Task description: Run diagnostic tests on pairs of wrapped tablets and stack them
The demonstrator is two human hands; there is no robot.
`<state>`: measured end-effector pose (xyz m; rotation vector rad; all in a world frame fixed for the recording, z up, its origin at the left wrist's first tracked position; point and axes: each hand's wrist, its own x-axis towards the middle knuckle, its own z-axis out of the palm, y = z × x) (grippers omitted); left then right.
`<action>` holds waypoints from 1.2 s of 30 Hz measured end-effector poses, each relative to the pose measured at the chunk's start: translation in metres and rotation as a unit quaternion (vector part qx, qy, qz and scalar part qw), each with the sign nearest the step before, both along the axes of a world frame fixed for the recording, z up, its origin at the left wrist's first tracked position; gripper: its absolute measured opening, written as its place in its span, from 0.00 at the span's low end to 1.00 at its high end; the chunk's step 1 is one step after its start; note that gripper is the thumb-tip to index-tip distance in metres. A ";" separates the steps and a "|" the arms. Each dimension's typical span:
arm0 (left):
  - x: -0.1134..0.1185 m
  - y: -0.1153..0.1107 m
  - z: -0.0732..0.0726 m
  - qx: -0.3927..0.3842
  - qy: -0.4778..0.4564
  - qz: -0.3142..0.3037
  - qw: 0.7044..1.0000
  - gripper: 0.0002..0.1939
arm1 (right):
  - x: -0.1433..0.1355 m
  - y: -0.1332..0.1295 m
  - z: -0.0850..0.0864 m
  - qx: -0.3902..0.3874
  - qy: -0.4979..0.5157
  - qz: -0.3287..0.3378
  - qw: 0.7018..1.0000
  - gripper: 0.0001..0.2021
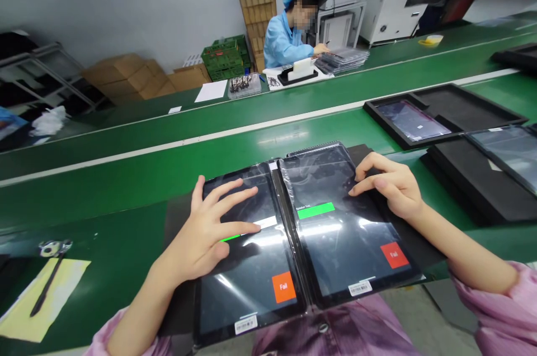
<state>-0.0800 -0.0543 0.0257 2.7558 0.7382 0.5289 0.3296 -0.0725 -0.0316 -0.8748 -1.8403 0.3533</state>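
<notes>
My left hand (208, 228), fingers spread, was over nine-o'clock tablet (251, 300); right hand (396, 185), fingers loosely apart, over three-o'clock tablet (335, 258); tests seemed unfinished.

Tablets (335, 255) side by side; tray (474, 107) behind, right.

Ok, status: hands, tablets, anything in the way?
Left hand spread over left tablet. Right hand, fingers bent, at right tablet. Both lit, each showing Fail. Left fingers partly hide left tablet's green bar.

Green crates (220, 60) near cardboard boxes (121, 74)
</notes>
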 end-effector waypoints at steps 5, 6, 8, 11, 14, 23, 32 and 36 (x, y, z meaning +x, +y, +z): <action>-0.006 0.008 0.015 -0.005 -0.045 0.065 0.997 0.52 | 0.000 0.001 -0.006 0.048 -0.021 0.035 0.998 0.23; -0.005 0.012 0.019 -0.021 -0.052 0.077 0.995 0.53 | -0.001 0.002 -0.007 0.059 -0.033 0.045 0.997 0.23; 0.002 0.022 0.025 -0.042 -0.032 0.084 0.995 0.49 | -0.002 0.004 -0.009 0.061 -0.057 0.053 0.995 0.25; 0.024 0.036 0.027 -0.031 0.047 0.072 0.996 0.44 | -0.001 0.017 -0.007 0.002 -0.048 0.006 0.999 0.30; 0.048 0.047 0.019 -0.009 0.107 0.056 0.993 0.44 | 0.000 0.045 -0.004 -0.063 -0.050 -0.100 0.992 0.39; 0.051 0.030 0.023 0.010 0.080 0.040 0.996 0.36 | 0.000 0.076 -0.009 -0.055 -0.104 -0.064 0.991 0.42; 0.052 0.036 0.024 -0.043 0.070 0.090 0.993 0.37 | 0.000 0.076 -0.014 -0.099 -0.043 -0.069 0.992 0.41; 0.045 0.031 0.036 -0.106 0.035 0.058 0.992 0.41 | 0.004 0.078 -0.013 -0.116 0.006 0.006 0.993 0.40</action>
